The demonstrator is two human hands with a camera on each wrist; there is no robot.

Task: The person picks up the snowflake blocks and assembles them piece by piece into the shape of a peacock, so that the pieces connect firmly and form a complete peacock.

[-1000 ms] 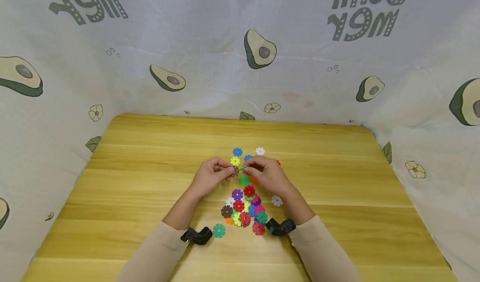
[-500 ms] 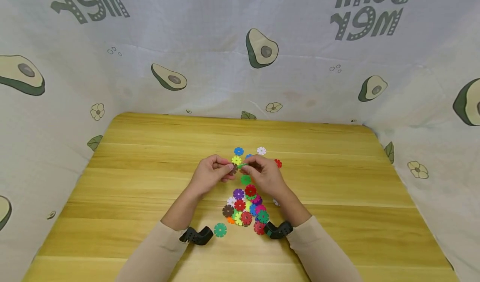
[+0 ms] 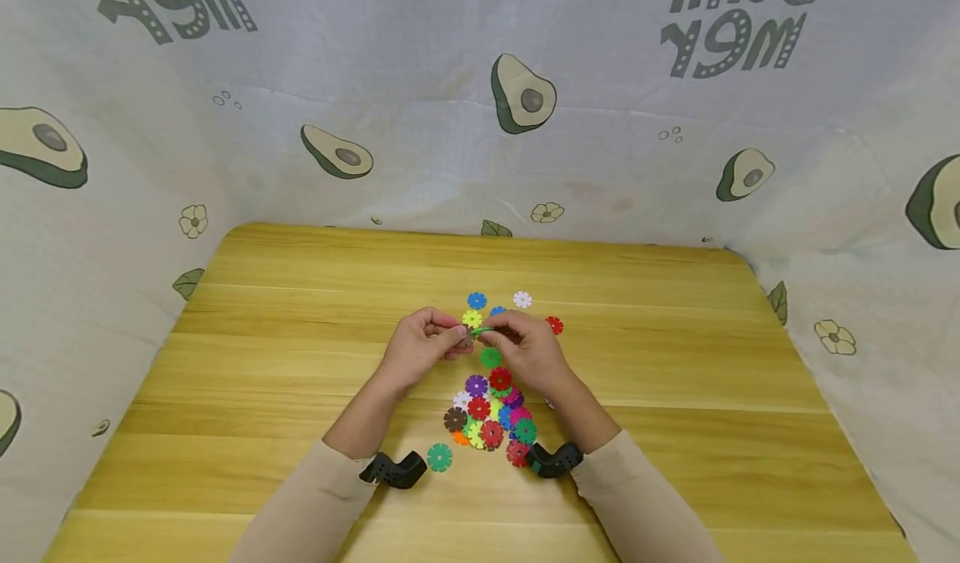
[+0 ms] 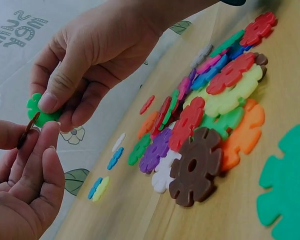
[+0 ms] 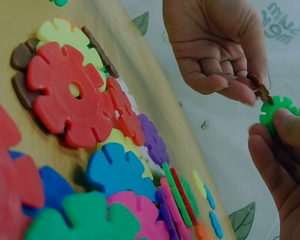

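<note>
Thumb and fingers of my left hand [image 3: 423, 342] pinch a brown notched plastic disc [image 4: 28, 130], a snowflake-type building piece. My right hand [image 3: 531, 351] pinches a bright green disc [image 5: 278, 107] of the same kind. Both are held above the table. In the wrist views the brown disc stands edge-on, crosswise to the green one, and their rims meet; how deep the notches sit in each other is unclear. Fingertips cover part of both pieces. Beneath the hands lies a loose green disc [image 3: 491, 357], with a yellow disc [image 3: 472, 318] just beyond.
A heap of multicoloured discs, including a purple disc [image 3: 476, 386] and a brown one [image 4: 196, 166], lies between the forearms. A teal disc [image 3: 439, 457] sits apart near the left wrist. Blue [image 3: 477, 301], white [image 3: 522, 299] and red [image 3: 554, 325] discs lie farther back on the wooden table [image 3: 300, 280].
My right hand has shifted slightly left, bringing the green disc from beside the brown disc to its rim. The brown disc has turned more edge-on. The loose discs stay put.
</note>
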